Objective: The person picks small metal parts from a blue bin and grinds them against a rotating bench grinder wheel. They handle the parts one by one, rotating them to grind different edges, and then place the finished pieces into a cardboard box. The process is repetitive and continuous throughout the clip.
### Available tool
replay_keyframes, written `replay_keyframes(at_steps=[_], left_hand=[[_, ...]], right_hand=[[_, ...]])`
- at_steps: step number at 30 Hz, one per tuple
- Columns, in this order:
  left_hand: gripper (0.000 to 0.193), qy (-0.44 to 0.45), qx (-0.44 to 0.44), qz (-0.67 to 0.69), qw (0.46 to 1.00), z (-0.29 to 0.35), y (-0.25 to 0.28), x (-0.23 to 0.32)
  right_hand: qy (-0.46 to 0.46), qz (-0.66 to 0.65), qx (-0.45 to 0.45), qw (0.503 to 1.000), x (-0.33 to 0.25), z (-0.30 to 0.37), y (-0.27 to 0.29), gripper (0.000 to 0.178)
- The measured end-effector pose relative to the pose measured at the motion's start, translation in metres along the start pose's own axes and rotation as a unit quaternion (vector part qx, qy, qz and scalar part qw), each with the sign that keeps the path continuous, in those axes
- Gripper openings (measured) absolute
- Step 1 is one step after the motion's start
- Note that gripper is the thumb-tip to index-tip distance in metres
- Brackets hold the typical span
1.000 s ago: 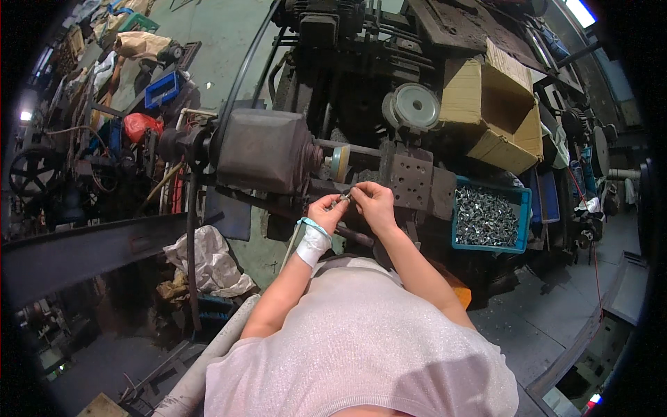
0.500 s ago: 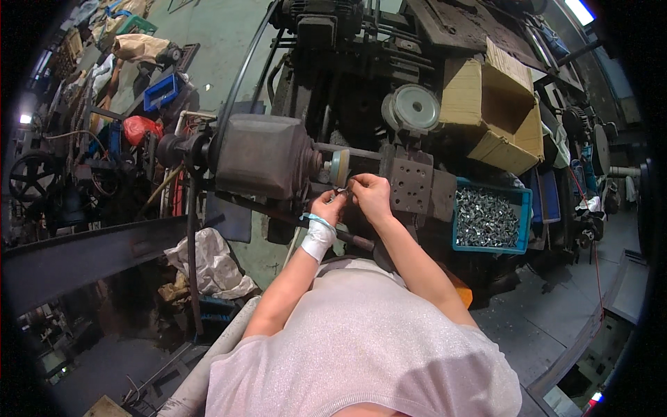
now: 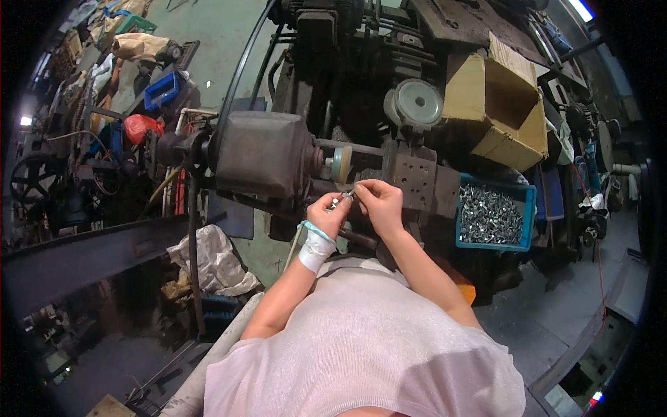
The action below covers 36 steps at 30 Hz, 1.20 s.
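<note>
The dark motor housing (image 3: pixel 267 154) stands left of the blue bin of metal parts (image 3: pixel 492 214). Between them, the left hand (image 3: pixel 326 215) and right hand (image 3: pixel 379 203) meet, fingertips pinched closed on a small metal piece (image 3: pixel 342 200) held just before the grinding wheel (image 3: pixel 340 163).

**Machine frame and workshop floor**

A dark, greasy machine frame (image 3: pixel 417 182) carries most of what is here. On it sit a grey motor housing (image 3: pixel 260 154), a pale round pulley (image 3: pixel 415 103) and an open cardboard box (image 3: pixel 501 104), tilted on its upper right part. A blue tray (image 3: pixel 495 215) full of small metal parts rests at the frame's right side, just beside a drilled steel block (image 3: pixel 419 179). The green floor (image 3: pixel 215 55) to the left holds a crumpled white rag (image 3: pixel 212 260), a blue crate (image 3: pixel 161 89), a red bag (image 3: pixel 141 126) and a dark steel beam (image 3: pixel 97 251).
</note>
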<state>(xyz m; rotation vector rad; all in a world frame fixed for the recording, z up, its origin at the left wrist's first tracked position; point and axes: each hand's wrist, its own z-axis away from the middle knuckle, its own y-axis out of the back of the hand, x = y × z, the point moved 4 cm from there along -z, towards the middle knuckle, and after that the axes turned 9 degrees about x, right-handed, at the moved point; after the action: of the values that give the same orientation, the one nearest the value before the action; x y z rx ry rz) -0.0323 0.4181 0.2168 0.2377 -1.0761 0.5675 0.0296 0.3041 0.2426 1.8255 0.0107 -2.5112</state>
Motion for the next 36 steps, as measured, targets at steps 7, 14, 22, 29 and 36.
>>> replay_keyframes(at_steps=[7,14,22,29,36], left_hand=[[0.013,-0.173,-0.056,-0.033,0.983,0.035,0.000,0.043],[0.016,-0.220,-0.049,-0.025,0.974,0.040,0.000,0.048],[0.027,0.170,-0.165,0.213,0.948,0.034,0.003,0.018],[0.015,0.177,-0.152,0.188,0.954,0.027,0.000,0.012],[0.015,-0.031,-0.039,-0.052,0.997,0.011,0.001,0.005]], right_hand=[[0.196,0.044,-0.020,0.979,-0.056,0.043,0.013,0.007],[0.262,0.066,-0.021,0.962,-0.068,0.050,0.013,0.009],[0.224,0.053,-0.045,0.972,-0.058,0.042,0.014,0.009],[0.063,-0.012,-0.056,0.996,-0.029,0.031,0.013,0.012],[0.030,0.021,0.002,0.999,0.003,0.016,0.010,0.012]])
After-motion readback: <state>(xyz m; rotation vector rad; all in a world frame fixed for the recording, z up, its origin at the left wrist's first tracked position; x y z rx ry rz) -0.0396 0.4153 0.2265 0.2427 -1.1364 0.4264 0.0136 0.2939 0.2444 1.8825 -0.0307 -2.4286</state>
